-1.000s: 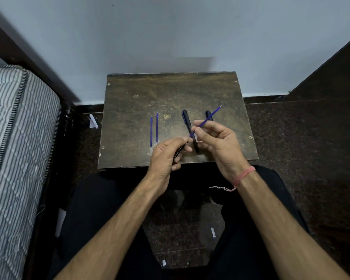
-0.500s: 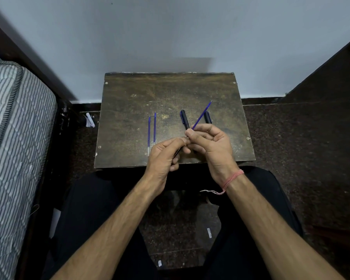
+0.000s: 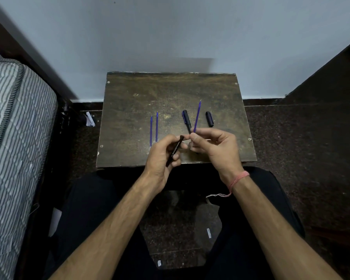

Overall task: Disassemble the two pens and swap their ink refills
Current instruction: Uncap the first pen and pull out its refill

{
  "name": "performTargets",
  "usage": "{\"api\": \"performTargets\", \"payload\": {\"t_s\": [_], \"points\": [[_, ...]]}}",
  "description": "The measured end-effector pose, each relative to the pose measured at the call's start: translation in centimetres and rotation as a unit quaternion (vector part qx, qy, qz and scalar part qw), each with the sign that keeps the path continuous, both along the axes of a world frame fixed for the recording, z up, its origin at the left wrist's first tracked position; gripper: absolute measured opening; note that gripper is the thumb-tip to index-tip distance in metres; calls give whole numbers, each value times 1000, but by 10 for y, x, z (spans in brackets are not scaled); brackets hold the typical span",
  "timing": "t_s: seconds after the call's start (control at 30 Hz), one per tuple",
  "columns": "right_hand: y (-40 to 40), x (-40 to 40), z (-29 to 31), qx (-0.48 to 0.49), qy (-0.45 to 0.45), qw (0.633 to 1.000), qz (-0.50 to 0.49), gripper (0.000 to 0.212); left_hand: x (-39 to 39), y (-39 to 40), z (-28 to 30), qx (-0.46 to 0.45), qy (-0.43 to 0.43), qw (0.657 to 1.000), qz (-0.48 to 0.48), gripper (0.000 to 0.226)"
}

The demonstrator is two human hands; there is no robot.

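Pen barrel (image 3: 175, 150), black: gripped in left hand (image 3: 163, 156) | blue refill (image 3: 197, 116): pinched by right hand (image 3: 214, 147), tip toward 12 o'clock | two spare refills (image 3: 154, 128): on table (image 3: 129, 110), 9 o'clock of hands

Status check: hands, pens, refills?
Left hand grips pen barrel. Right hand pinches blue refill, outside barrel. Two refills on table. Nothing blocking.

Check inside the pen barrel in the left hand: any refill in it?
Cannot tell. The pen barrel is dark and opaque, gripped by the left hand. The right hand pinches a blue refill outside it.
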State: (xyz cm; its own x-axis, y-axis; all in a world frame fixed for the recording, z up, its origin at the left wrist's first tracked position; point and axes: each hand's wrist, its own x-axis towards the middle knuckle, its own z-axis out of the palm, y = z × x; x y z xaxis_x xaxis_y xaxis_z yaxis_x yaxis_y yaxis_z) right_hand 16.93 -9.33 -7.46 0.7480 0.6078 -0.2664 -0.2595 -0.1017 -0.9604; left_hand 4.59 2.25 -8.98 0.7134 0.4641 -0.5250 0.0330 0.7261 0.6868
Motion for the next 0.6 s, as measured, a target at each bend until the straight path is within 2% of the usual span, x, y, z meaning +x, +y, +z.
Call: {"api": "performTargets", "payload": {"t_s": [0.1, 0.2, 0.33, 0.43, 0.6], "points": [[0, 1, -1, -26, -46, 999, 12, 22, -1, 0, 0, -6, 1, 1000, 0, 32], [-11, 24, 2, -64, -111, 991, -48, 24, -1, -1, 0, 8, 1, 1000, -20, 31], [-42, 60, 4, -266, -273, 915, -132, 12, -1, 2, -3, 8, -36, 999, -19, 31], [-48, 65, 6, -347, -288, 883, -130, 11, 1, 2, -5, -2, -48, 999, -16, 32], [-44, 65, 5, -391, -314, 859, -104, 12, 1, 1, -8, -3, -56, 998, -15, 26]]}}
